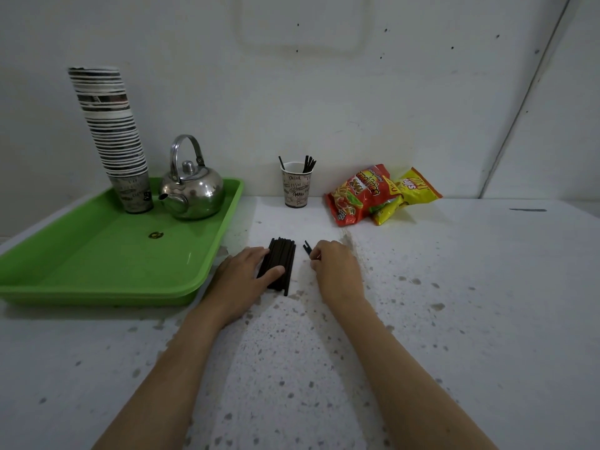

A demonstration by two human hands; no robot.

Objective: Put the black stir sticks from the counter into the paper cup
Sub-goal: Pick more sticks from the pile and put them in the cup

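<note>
The right hand (331, 264) is curled, pinching what look like two or three black sticks (306, 249) whose tips poke out past its fingers; the exact count is hard to read. The left hand (242, 276) lies flat with fingers and thumb straight, pressing on the bundle of stir sticks (281, 259) on the counter (454, 287). This seems the pick-up step: next comes a lift and carry to the paper cup (296, 188) by the wall, which already holds several sticks, then dropping them in upright.
</note>
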